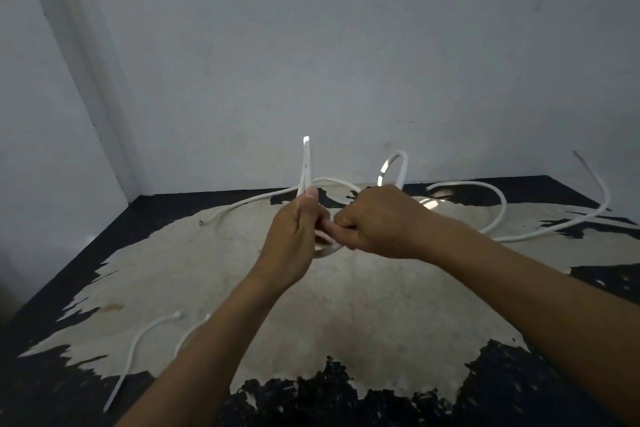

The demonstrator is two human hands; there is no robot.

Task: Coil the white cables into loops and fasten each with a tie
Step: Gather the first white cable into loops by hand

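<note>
My left hand (298, 229) grips a white cable (307, 163) whose free end sticks straight up past my thumb. Close against it, my right hand (375, 222) is closed on the same cable, and a short bend of it (327, 250) shows between and under both fists. From my hands the cable runs left across the table to an end (204, 221) and arches up behind my right hand (398, 163). Another white cable (498, 215) curls over the right side of the table. No tie can be made out.
The table (346, 315) has a worn pale top with black patches and edges. Two shorter white cable pieces (138, 343) lie at the near left, partly under my left forearm. Grey walls (311, 62) close off the back and left.
</note>
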